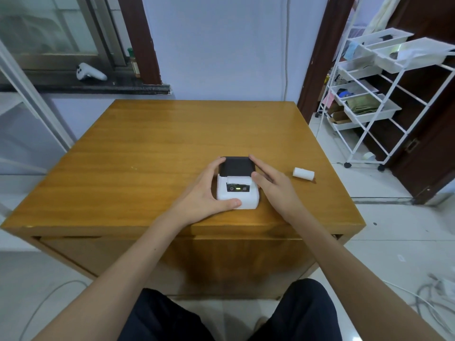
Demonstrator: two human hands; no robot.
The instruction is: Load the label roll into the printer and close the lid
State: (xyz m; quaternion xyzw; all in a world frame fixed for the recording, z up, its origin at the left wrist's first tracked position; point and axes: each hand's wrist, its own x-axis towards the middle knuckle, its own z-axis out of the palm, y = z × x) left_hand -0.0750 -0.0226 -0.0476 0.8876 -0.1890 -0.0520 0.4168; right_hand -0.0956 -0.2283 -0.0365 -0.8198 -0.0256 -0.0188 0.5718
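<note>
A small white printer [242, 193] with a black lid [236, 166] stands on the wooden table [147, 148], its lid down and a green light lit on its front panel. My left hand [206, 190] wraps the printer's left side, thumb on its front corner. My right hand [275, 185] rests against its right side, fingers reaching to the lid's far right corner. The white label roll [303, 173] lies on its side on the table, to the right of my right hand and apart from it.
A white wire trolley [384, 94] with trays stands on the floor at the right. A dark windowsill [86, 87] behind the table holds a white controller [89, 72]. Cables [430, 299] lie on the floor at the lower right.
</note>
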